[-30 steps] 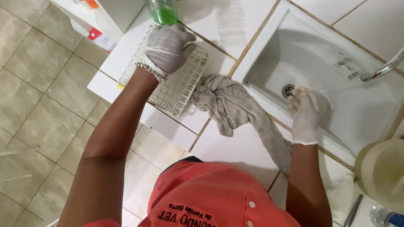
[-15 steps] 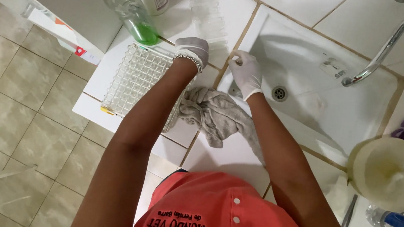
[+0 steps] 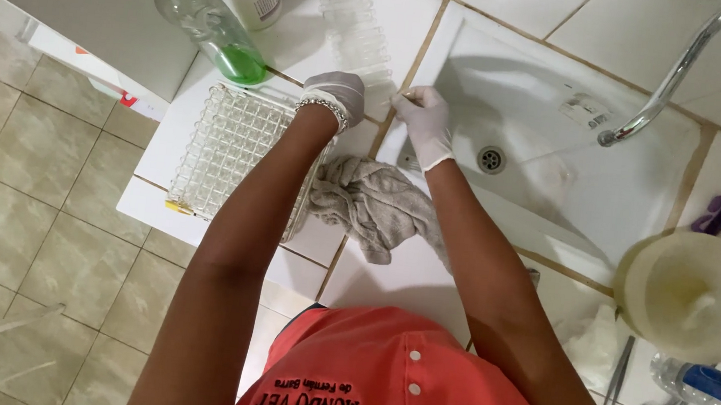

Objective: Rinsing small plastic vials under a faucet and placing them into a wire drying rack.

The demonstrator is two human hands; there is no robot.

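The left hand (image 3: 336,95), in a white glove, was closed over the near end of a clear ribbed plastic rack (image 3: 358,37) that lay on the white tiled desk (image 3: 424,281). The right hand (image 3: 424,122), gloved too, pinched something small and pale between its fingertips at the rim of the white sink (image 3: 560,174); what it was I could not tell. Just beside the left forearm stood a square white wire-grid rack (image 3: 228,148), its cells apparently unfilled. A crumpled grey cloth (image 3: 369,205) lay between the forearms. A clear bottle of green liquid (image 3: 214,28) stood behind the grid. Judging by this, the handling looked barely begun, with the grid yet to be filled.
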